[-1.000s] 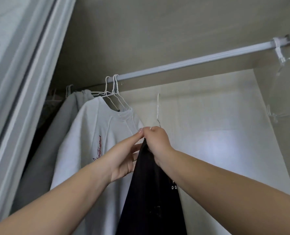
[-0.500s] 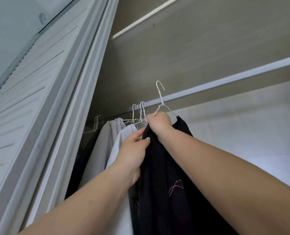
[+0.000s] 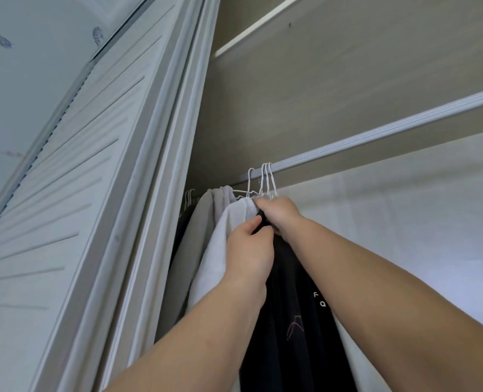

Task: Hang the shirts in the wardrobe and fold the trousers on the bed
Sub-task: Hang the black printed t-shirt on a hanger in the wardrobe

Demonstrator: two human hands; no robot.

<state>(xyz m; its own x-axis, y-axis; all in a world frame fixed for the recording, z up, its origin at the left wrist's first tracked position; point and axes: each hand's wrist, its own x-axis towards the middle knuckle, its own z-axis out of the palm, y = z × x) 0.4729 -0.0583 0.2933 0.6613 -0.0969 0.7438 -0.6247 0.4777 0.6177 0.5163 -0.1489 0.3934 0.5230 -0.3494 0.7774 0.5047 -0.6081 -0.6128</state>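
A black shirt [image 3: 294,315] with small white letters hangs below my two hands inside the wardrobe. My right hand [image 3: 280,215] grips its white wire hanger [image 3: 270,179] at the neck, and the hook sits over the silver rail [image 3: 376,134]. My left hand [image 3: 251,250] pinches the black fabric just under the collar. Right beside it on the left hangs a white shirt [image 3: 220,244] on its own wire hanger, touching the black one.
A grey garment [image 3: 198,236] and darker clothes hang further left on the rail. The white sliding door frame [image 3: 150,222] stands at the left. The wardrobe's beige top panel [image 3: 347,66] lies above, with bare rail to the right.
The black shirt's hanger was below the rail, then lifted above it; its hook now sits on the rail beside the white shirt's hangers. The view tilted upward.
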